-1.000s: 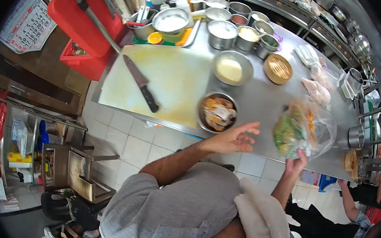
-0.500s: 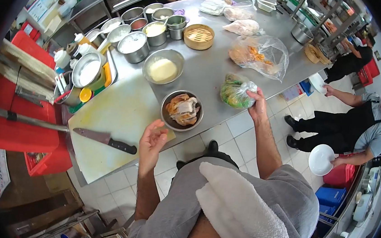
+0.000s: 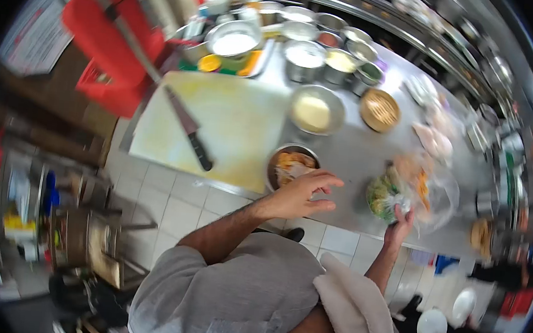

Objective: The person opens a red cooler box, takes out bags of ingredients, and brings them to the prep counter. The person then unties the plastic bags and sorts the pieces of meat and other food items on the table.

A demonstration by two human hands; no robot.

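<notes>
My right hand (image 3: 400, 221) is closed on the gathered top of a clear bag of green vegetables (image 3: 381, 196) at the table's front edge. A larger clear bag with orange pieces (image 3: 426, 190) lies just beside it. My left hand (image 3: 305, 194) is open, fingers apart, over the front rim of a steel bowl of meat pieces (image 3: 292, 164), partly covering it. Behind that bowl stands a steel bowl with a pale yellow content (image 3: 312, 111). A knife (image 3: 189, 128) lies on the white cutting board (image 3: 232, 122) to the left.
Steel pots (image 3: 304, 59) and bottles stand along the back. A bamboo steamer (image 3: 380, 110) and bagged pale items (image 3: 432, 140) are further right. A red bin (image 3: 109, 38) adjoins the table's left end. At lower right, another person holds white plates (image 3: 432, 327).
The view has swung back left after turning right. Against the half-second-old frame, my left hand has moved over the meat bowl. My right hand still holds the vegetable bag.
</notes>
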